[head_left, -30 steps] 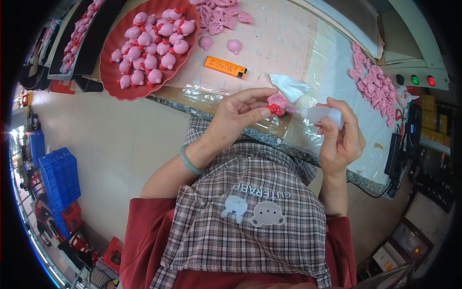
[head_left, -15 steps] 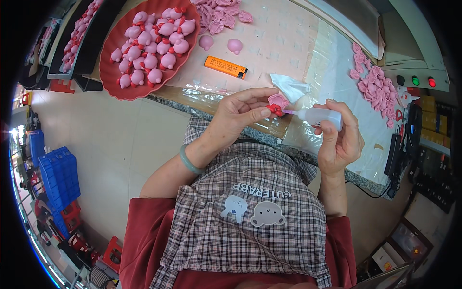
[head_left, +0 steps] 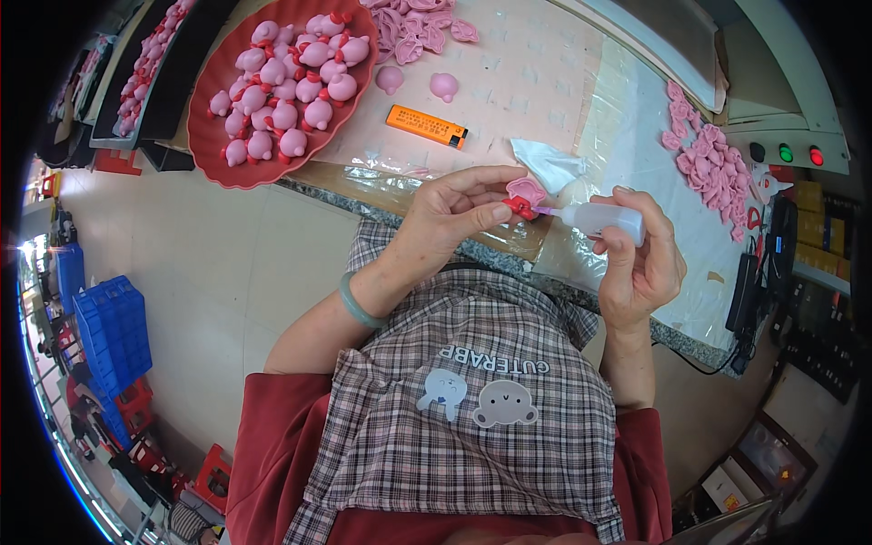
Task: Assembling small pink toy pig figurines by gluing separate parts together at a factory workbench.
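Between thumb and fingers, my left hand pinches a small pink and red plastic piece, its hollow pink side facing up. My right hand is closed round a small translucent squeeze bottle with a thin pinkish nozzle. The bottle lies nearly level, and its nozzle tip meets the red part of the piece. Behind my hands a crumpled white tissue rests on the table. An orange lighter lies farther left, below two loose pink round pieces.
A red scalloped bowl at the left holds many pink and red figures. Pink hollow pieces are heaped at the back, and more pink pieces at the right. A machine with green and red lights and a black power strip flank the table's right side.
Hardly anything differs. My hands, the piece and the bottle keep almost the same place, with the nozzle still at the red part.
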Demonstrator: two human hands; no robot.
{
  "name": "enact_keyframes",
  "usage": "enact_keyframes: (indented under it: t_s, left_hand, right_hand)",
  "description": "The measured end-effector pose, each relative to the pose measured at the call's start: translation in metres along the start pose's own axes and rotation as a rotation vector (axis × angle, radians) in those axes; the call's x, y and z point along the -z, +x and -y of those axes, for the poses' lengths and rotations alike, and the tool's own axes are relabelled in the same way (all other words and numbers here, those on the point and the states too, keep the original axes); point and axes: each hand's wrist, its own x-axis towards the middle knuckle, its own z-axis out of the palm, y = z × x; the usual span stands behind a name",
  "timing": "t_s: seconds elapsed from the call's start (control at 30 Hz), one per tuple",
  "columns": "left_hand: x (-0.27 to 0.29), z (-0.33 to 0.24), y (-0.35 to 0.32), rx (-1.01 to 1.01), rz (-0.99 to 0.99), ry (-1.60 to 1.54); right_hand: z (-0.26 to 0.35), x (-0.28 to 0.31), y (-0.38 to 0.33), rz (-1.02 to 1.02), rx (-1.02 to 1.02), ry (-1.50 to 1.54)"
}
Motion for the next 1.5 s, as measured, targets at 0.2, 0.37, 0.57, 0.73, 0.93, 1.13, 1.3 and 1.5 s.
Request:
enact_keyframes:
  t_s: [0.2, 0.37, 0.57, 0.73, 0.93, 1.13, 1.3, 1.5]
  left_hand:
    - [-0.001, -0.002, 0.002, 0.02, 0.008, 0.013]
    - [-0.002, 0.0, 0.0, 0.024, -0.001, 0.028]
    - [-0.004, 0.001, 0.0, 0.068, 0.015, -0.027]
    - [0.001, 0.002, -0.005, 0.058, 0.008, -0.021]
    - [0.003, 0.006, -0.001, 0.036, 0.009, 0.016]
    - [-0.003, 0.003, 0.002, 0.033, 0.022, 0.003]
    - [-0.004, 0.002, 0.003, 0.044, 0.031, -0.014]
    - [-0.004, 0.002, 0.002, 0.055, 0.009, -0.034]
  right_hand:
    - [-0.011, -0.011, 0.017, -0.163, -0.312, 0.628]
    - [-0.034, -0.028, 0.037, -0.055, -0.397, 0.484]
    - [-0.048, -0.051, 0.062, 0.15, -0.284, 0.129]
    - [-0.055, -0.065, 0.065, 0.111, -0.305, 0.175]
    - [-0.077, -0.006, 0.062, -0.045, -0.127, -0.123]
    - [-0.128, 0.057, 0.054, -0.121, -0.195, -0.57]
    - [-0.135, 0.057, 0.053, -0.03, -0.127, -0.868]
    - [-0.132, 0.05, 0.049, -0.034, -0.22, -0.677]
